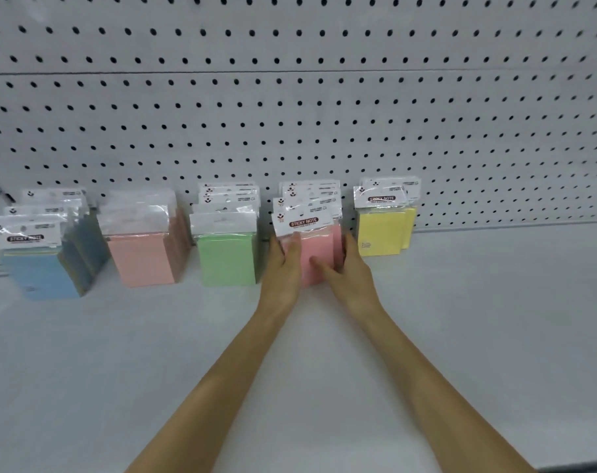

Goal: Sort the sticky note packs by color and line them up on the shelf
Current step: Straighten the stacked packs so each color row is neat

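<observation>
Two bare forearms reach in from the near edge, crossing the white shelf (460, 319) toward the far row of packs. The left hand (281, 268) is pressed flat against the left side of the pink stack (319, 247), fingers extended, thumb up by the white header card. The right hand (350, 271) cups the right side of that same stack, its thumb lying across the front face of the nearest pack. So both hands are clamped on the pink stack from either side, squeezing the packs together, upright on the shelf.

Now along the row. To the left of the pink stack, just beside the left hand, stands the green stack (227, 259), upright. Further left sits the salmon stack (141, 259), leaning a little. At the far left is the blue stack (39, 274), nearest the viewer of them all, its packs fanned back toward the wall. To the right of the hands stands the yellow stack (380, 233), shorter than the rest, set back close to the wall and apart from the right hand.

Each stack holds several packs, one behind another, white cards on top. Behind everything rises the white pegboard (324, 114), its dark holes running in rows.
</observation>
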